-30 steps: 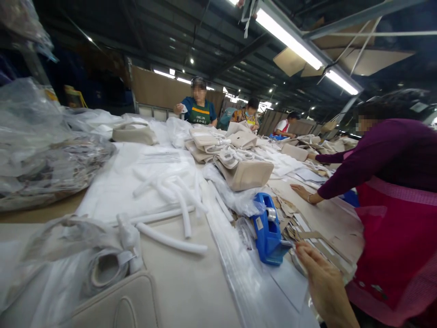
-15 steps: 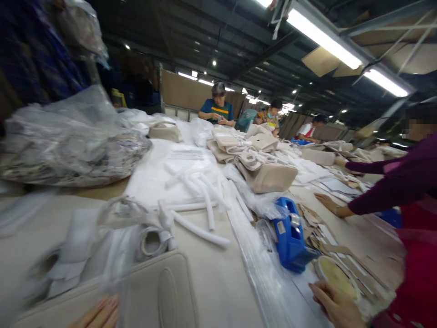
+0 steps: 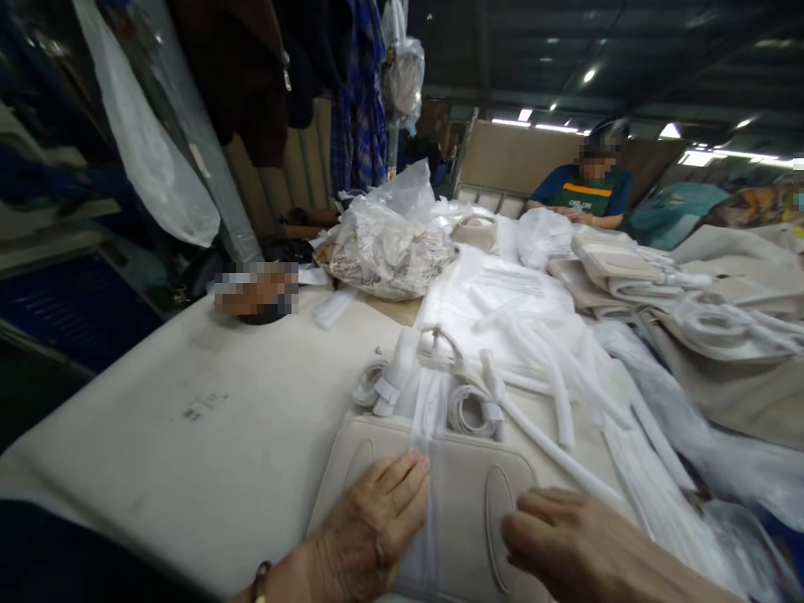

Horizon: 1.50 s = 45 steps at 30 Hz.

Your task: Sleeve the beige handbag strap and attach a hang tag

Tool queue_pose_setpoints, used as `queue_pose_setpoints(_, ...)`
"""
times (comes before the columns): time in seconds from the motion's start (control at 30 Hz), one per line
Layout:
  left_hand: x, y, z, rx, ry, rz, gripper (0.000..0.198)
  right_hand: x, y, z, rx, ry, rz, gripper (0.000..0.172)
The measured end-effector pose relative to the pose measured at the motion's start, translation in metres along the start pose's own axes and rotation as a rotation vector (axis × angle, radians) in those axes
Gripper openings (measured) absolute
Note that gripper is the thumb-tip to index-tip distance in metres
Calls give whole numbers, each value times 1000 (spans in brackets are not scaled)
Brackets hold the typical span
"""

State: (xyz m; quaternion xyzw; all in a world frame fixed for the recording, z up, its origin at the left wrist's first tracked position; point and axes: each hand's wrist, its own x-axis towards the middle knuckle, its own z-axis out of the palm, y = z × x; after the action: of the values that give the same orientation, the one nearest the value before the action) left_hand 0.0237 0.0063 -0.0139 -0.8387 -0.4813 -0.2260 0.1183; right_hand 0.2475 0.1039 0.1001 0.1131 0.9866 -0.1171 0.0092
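A beige handbag (image 3: 461,511) lies on the table in front of me, with a clear plastic strip (image 3: 432,536) running down its middle. My left hand (image 3: 377,523) rests flat on the bag, fingers stretched out and their tips at the strip. Over the bag's right side, near a curved raised seam, hovers my right hand (image 3: 553,528) with its fingers curled in; whatever they may hold is hidden. Beyond the bag's top edge sit a wrapped, coiled strap (image 3: 471,410) and a second coil (image 3: 370,381), with the handle (image 3: 443,339) between them.
White foam tubes (image 3: 559,410) lie on white sheets to the right. Stacked beige bags (image 3: 628,264) stand behind them. A plastic-wrapped bundle (image 3: 393,251) is at the back, beyond the pale tabletop (image 3: 264,410). A co-worker (image 3: 596,193) sits across the table.
My view has swung left. My right hand has moved from beside the tape roll to over the handbag, its fingers now curled. My left hand stays on the bag.
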Motion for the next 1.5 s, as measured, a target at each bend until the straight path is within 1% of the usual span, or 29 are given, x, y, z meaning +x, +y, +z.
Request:
queue_pose_setpoints(0.03,-1,0,0,-8,-23,-2,40,21,3,-7,-6,-53,-37,22)
queue_pose_setpoints(0.07,-3,0,1,-12,-36,-5,41,40,6,-10,-34,-101,-37,22)
queue_pose_setpoints(0.13,-4,0,2,-13,-39,-9,41,71,15,-7,-90,-156,-51,20)
queue_pose_setpoints(0.2,-4,-1,3,-5,-16,-10,39,93,24,0,-148,-219,-64,16)
queue_pose_setpoints(0.27,-4,-1,4,1,6,-2,36,107,33,7,-179,-286,-78,14)
queue_pose_setpoints(0.33,-3,-2,4,2,24,4,35,115,39,10,-190,-341,-92,14)
queue_pose_setpoints(0.43,-2,-3,4,14,49,-3,35,122,40,11,-195,-372,-84,16)
queue_pose_setpoints(0.5,0,-3,4,13,56,-2,34,126,39,11,-198,-394,-25,15)
queue_pose_setpoints(0.57,1,-4,4,6,64,9,35,132,39,9,-206,-409,76,6)
queue_pose_setpoints(0.6,1,-4,4,1,66,14,35,136,41,7,-210,-406,126,10)
queue_pose_setpoints(0.67,1,-4,5,-5,80,16,35,144,47,2,-213,-381,199,34)
queue_pose_setpoints(0.7,1,-4,5,-10,78,14,36,147,51,-1,-210,-369,217,42)
queue_pose_setpoints(0.73,1,-4,5,-15,70,9,36,149,55,-4,-202,-360,227,45)
queue_pose_setpoints(0.77,1,-3,5,-19,65,2,36,149,59,-6,-192,-349,228,41)
queue_pose_setpoints(0.83,0,-3,4,-28,61,-12,35,143,61,-7,-193,-311,224,23)
queue_pose_setpoints(0.87,0,-3,4,-34,59,-14,34,136,59,-5,-199,-272,215,11)
queue_pose_setpoints(0.9,0,-2,3,-40,64,-13,34,127,54,0,-199,-209,195,5)
queue_pose_setpoints(0.97,0,-1,3,-51,71,-14,33,104,38,18,-176,-8,120,23)
queue_pose_setpoints(1.03,0,0,3,-76,84,-31,32,80,20,42,-174,239,-7,35)
queue_pose_setpoints(1.07,-1,0,3,-90,103,-51,30,70,11,54,-247,336,-72,40)
queue_pose_setpoints(1.1,-1,1,3,-102,138,-65,27,61,4,66,-335,395,-106,43)
queue_pose_setpoints(1.13,-1,1,3,-107,177,-77,23,54,-1,76,-413,438,-119,44)
queue_pose_setpoints(1.2,-2,0,2,-96,229,-96,22,46,-9,91,-492,472,-108,43)
queue_pose_setpoints(1.23,-2,-1,1,-83,231,-89,24,44,-12,97,-489,480,-102,42)
queue_pose_setpoints(1.3,-2,-1,-1,-61,177,-60,31,44,-19,105,-469,514,-107,43)
queue_pose_setpoints(1.33,-3,-2,-2,-53,148,-51,32,45,-23,108,-450,568,-104,43)
queue_pose_setpoints(1.4,-7,-2,0,-46,121,-33,30,43,-29,112,-371,746,-92,39)
queue_pose_setpoints(1.47,-14,-6,11,-52,159,-16,29,32,-30,114,-243,954,-78,38)
queue_pose_setpoints(1.5,-17,-9,21,-67,257,-10,29,21,-27,112,-202,1035,-45,37)
